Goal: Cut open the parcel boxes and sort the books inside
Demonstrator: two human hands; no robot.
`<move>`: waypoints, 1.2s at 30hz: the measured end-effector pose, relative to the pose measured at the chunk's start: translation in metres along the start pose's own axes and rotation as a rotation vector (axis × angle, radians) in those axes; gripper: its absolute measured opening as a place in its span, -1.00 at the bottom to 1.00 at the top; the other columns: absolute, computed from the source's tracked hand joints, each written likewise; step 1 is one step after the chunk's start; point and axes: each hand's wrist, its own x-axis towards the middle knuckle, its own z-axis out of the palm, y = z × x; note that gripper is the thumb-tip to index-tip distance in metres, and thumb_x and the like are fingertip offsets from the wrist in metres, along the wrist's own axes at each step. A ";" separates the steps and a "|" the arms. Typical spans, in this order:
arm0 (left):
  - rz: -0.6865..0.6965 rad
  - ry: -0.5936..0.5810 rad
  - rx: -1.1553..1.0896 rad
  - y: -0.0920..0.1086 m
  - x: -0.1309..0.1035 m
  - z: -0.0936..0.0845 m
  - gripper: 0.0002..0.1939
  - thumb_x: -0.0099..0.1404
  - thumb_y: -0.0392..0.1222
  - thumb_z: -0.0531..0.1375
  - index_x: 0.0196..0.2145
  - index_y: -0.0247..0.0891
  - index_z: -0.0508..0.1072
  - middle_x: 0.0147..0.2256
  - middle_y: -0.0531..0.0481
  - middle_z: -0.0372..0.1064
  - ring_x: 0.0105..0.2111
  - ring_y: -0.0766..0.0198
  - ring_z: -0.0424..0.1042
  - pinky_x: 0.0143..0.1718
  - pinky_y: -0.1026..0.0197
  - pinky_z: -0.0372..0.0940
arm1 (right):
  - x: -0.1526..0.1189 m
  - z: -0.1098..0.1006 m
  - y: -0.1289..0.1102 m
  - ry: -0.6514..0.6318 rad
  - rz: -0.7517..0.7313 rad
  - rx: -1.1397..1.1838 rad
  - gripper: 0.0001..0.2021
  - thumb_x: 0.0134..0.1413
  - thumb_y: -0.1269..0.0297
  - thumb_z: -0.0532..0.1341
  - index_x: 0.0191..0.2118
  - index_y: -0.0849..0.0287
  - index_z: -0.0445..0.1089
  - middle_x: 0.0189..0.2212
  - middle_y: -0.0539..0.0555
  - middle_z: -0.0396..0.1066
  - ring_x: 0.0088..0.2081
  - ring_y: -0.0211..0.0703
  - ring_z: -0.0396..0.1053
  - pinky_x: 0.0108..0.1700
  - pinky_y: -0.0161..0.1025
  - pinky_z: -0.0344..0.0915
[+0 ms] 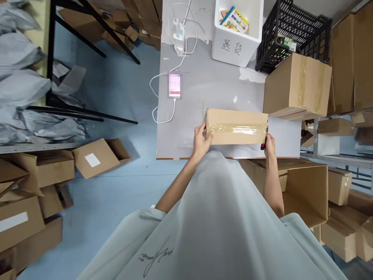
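Observation:
A long cardboard box with shiny clear tape along its top lies near the front edge of the grey table, close to my body. My left hand grips its left end, thumb on top and fingers round the side. At the opposite end, my right hand is closed round a slim red-and-black box cutter, held against the box's right side. Part of the cutter is hidden by the box and my fingers, and I cannot make out its blade.
A phone on a white cable lies on the table near a power strip. Behind stand a white bin, a black crate and a taped carton. An open carton stands below right.

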 end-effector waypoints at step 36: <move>0.120 -0.270 -0.062 0.003 -0.009 -0.024 -0.20 0.47 0.35 0.38 0.51 0.03 0.41 0.56 -0.22 0.18 0.61 -0.23 0.16 0.61 -0.27 0.17 | -0.086 0.097 -0.171 -0.929 -0.818 -1.424 -0.41 0.63 0.09 0.00 0.56 0.15 0.37 0.09 0.28 0.67 -0.09 0.15 0.61 -0.13 -0.11 0.35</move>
